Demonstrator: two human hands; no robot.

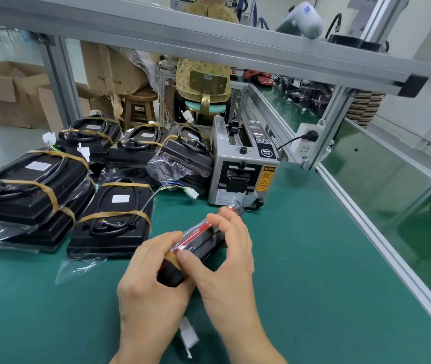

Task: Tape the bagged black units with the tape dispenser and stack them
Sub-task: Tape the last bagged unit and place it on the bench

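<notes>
The bagged unit, black with a red strip inside clear plastic, is held above the green bench at 6 o'clock from the tape dispenser. Left hand grips its near end; right hand pinches tape onto it. Taped units are stacked at 9 o'clock.

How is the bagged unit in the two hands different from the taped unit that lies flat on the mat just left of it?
The held unit is raised on edge, gripped by the left hand and right hand; the flat unit rests untouched on the green mat. The held unit shows red parts; the flat unit looks all black with a white label. Both carry tan tape.
</notes>
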